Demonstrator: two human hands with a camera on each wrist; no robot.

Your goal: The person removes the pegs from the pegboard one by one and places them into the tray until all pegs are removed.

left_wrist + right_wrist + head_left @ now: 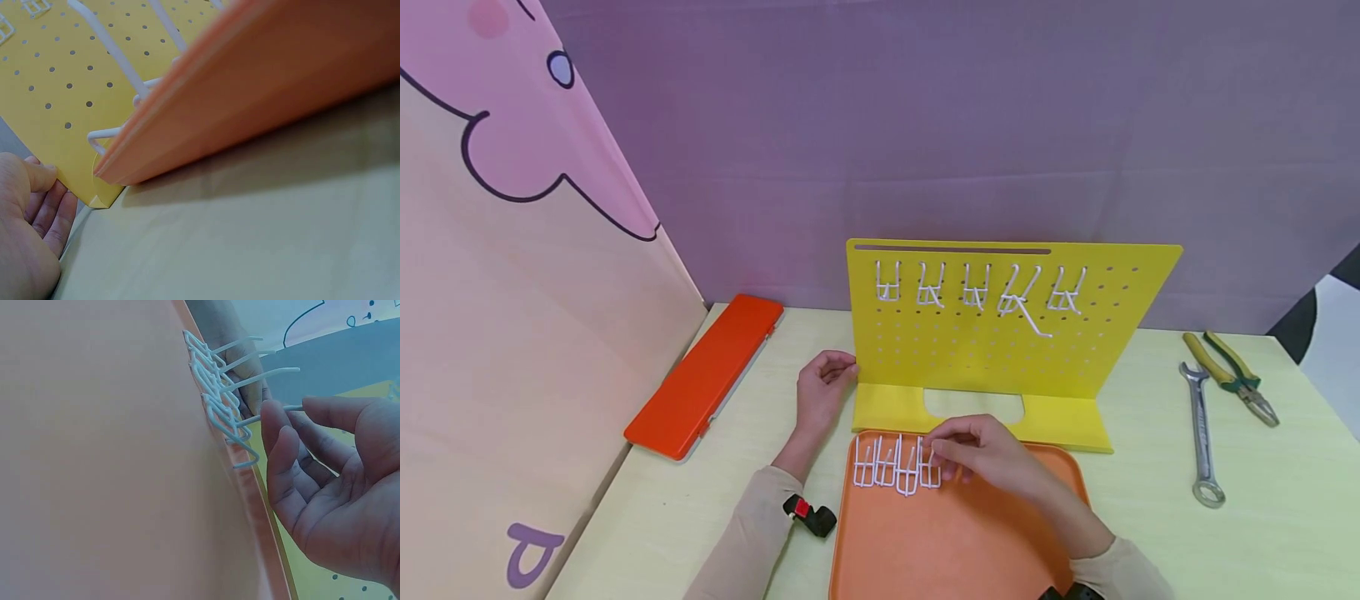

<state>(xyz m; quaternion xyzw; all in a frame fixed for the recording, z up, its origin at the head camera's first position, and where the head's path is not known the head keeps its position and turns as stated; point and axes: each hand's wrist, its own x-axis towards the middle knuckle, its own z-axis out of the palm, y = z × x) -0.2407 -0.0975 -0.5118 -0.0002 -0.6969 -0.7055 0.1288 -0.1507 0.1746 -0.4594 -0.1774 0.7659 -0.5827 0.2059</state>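
Here, right hand [988, 452], nearly closed, pinches hook [928, 464]; left hand [822, 390] grips pegboard [977, 342].

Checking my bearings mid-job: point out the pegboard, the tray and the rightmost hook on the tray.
Pegboard [977, 333]: head view, perforated front panel.
Tray [940, 542]: head view, bare floor.
Rightmost hook [928, 465]: head view, crossbar.

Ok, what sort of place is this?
Likely a tabletop work area: a yellow pegboard with white hooks, a wrench and pliers on the table, and a purple backdrop behind.
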